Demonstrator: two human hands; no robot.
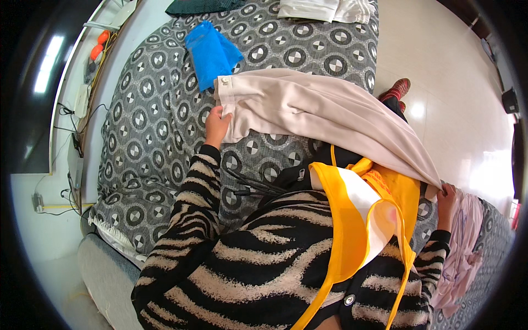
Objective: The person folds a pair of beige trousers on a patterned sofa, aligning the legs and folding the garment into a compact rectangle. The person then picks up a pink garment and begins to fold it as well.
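Note:
A pale beige cloth garment (305, 103), apparently trousers, stretches from left to right over the sofa seat and my lap. At its left end is a band with a button (225, 81), and the lower edge of this band is pinched in my left hand (217, 126). My right hand (446, 206) grips the narrow far end of the garment at the right. A blue plastic packet (212, 53) lies just beyond the band, close to it. Folds run along the garment, and its underside is hidden.
White folded clothes (326, 9) and a dark green cloth (202, 6) lie at the far edge of the patterned sofa cover (156, 82). A crumpled pale pink garment (460, 251) rests right of me. A yellow and white apron (350, 218) hangs over my front. Cables and a router (82, 100) line the left wall.

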